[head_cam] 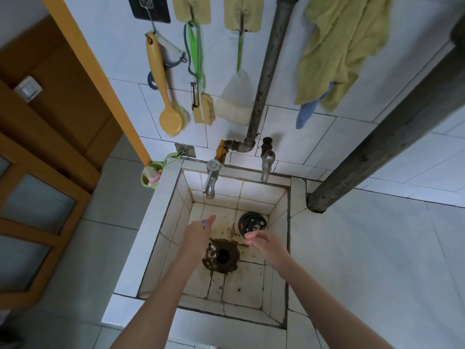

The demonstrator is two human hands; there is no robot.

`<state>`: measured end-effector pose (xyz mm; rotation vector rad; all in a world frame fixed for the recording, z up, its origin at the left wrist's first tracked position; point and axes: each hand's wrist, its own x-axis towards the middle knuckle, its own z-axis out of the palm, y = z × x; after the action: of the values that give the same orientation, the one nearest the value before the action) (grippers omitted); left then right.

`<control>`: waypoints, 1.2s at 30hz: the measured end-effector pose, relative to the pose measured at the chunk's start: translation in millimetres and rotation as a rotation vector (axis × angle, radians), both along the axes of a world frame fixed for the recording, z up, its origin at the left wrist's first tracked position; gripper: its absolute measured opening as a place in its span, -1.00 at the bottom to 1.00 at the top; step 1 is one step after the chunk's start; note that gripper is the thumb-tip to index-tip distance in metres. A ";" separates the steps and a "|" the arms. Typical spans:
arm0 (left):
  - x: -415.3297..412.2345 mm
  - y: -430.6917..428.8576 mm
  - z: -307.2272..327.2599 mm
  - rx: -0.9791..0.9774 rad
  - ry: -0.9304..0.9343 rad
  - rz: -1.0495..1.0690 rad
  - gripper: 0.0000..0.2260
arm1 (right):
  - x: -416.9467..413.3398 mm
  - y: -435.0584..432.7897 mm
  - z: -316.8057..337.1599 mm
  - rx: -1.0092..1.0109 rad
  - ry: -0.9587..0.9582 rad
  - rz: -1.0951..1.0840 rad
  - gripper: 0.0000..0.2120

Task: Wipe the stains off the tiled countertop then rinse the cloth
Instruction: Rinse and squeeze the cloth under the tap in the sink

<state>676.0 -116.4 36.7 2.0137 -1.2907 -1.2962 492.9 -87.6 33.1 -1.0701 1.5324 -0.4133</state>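
Left hand (198, 234), right hand (263, 244) over sink (276, 205); drain (222, 254) between.

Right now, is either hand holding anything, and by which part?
The left hand grips a small blue item in its fingers; only a tip shows, so the part cannot be told. The right hand holds nothing.

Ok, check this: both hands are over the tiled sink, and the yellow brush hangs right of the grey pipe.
One slip: in the head view the yellow brush hangs left of the grey pipe, not right. The left hand and right hand are over the tiled sink.
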 end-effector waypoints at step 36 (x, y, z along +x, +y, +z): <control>-0.1 7.1 5.0 0.117 0.029 0.019 -0.34 | 16.3 -7.6 -7.3 0.060 -0.013 -0.009 -0.76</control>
<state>675.9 -109.4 41.7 2.0728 -1.2050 -1.4172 509.2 -95.2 25.8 -1.0125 1.5291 -0.3774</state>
